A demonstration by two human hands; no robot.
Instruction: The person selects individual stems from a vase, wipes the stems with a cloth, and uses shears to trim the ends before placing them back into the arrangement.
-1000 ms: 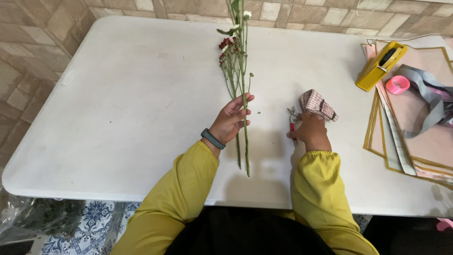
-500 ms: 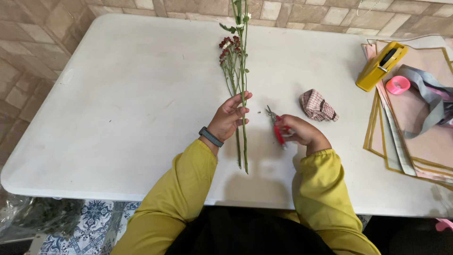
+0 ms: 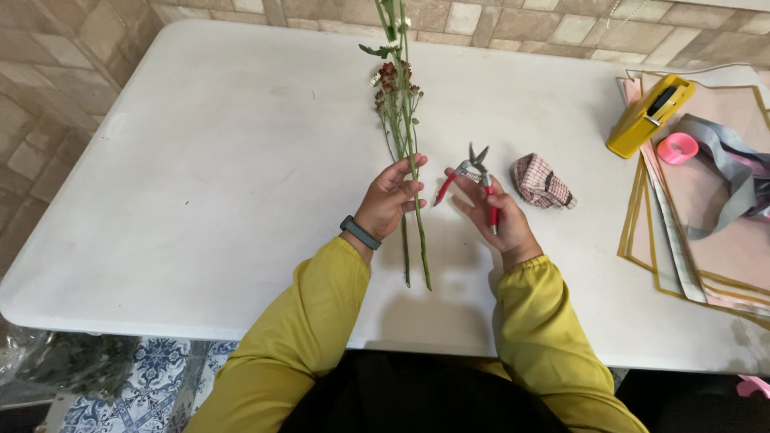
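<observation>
No printed package, label, sign or screen is to be seen. The nearest things of the kind are wrapping supplies, kept at about three o'clock on the white table [image 3: 200, 160]. A stack of flat wrapping sheets [image 3: 706, 240], pale pink with gold edging, is laid at the right edge. A yellow, wedge-shaped tape dispenser [image 3: 648, 116] is set on the stack's upper left corner, towards two o'clock. A small pink roll of tape [image 3: 678, 148] is placed just beside it, and a grey ribbon [image 3: 734, 180] is draped loosely across the sheets.
</observation>
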